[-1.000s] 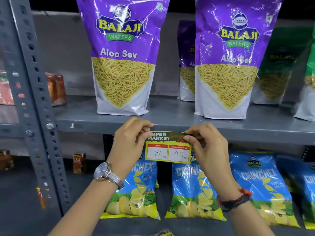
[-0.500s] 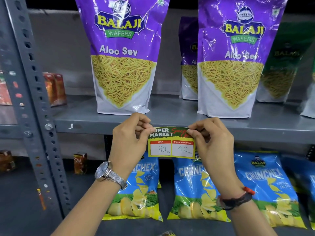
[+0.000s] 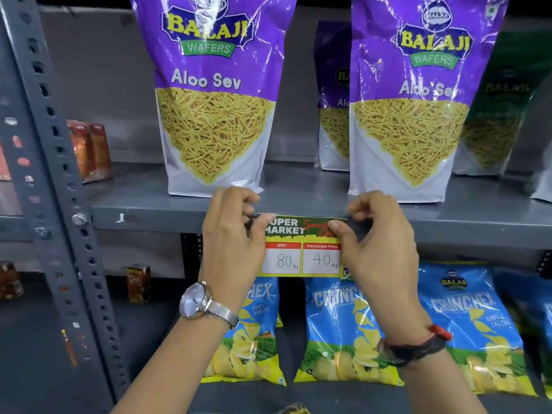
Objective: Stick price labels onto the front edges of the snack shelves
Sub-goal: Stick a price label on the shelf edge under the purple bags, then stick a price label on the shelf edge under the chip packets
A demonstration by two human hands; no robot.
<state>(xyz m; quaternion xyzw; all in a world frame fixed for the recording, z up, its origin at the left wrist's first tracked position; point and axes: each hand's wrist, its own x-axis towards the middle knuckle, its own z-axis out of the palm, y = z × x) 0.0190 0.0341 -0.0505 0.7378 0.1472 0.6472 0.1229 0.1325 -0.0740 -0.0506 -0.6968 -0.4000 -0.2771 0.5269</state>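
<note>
A yellow and green price label (image 3: 301, 249) reading "Super Market", MRP 80 and discounted price 40, lies against the front edge of the grey metal shelf (image 3: 155, 221). My left hand (image 3: 233, 234) pinches its upper left corner. My right hand (image 3: 373, 234) holds its upper right corner, thumb pressed on the label's top strip. The label's lower half hangs below the shelf edge. Both hands cover the label's side edges.
Two purple Aloo Sev bags (image 3: 215, 97) (image 3: 415, 106) stand on the shelf just above the label, with more bags behind. Blue Crunchex chip bags (image 3: 343, 330) lie on the lower shelf. A perforated grey upright (image 3: 56, 180) stands at left. Small orange cartons (image 3: 89, 150) sit beyond it.
Both hands have carried the label up, from hanging just under the shelf edge to lying with its top strip over the shelf's front edge. The view has moved closer.
</note>
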